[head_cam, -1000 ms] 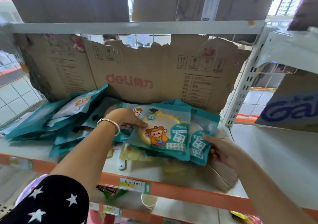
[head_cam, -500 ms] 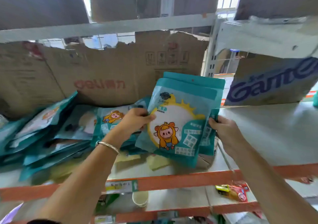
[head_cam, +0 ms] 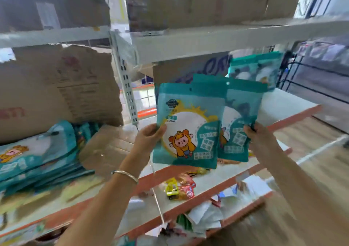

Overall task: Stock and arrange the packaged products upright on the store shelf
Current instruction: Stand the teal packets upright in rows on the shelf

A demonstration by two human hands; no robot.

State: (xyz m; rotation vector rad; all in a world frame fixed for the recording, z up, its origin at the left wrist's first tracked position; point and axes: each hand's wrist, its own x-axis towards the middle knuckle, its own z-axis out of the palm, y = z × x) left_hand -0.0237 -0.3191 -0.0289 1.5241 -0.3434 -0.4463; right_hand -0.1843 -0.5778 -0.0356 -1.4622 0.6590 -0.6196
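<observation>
Packets [head_cam: 188, 124] front; pile [head_cam: 37, 157] left on shelf [head_cam: 49, 220].

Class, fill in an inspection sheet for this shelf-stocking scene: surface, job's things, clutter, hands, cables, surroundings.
Surface: white shelf board with an orange front edge.
Job's things: held mirror packets, upright, in the air before the shelf; standing packets at the back; flat pile in the left bay.
Clutter: snack wrappers on the lower shelf.
Hands: left hand grips their left edge; right hand grips the right edge.
Cables: dark lines far right, too blurred to tell.
Surroundings: torn cardboard box at left; cartons above; wooden floor.
</observation>
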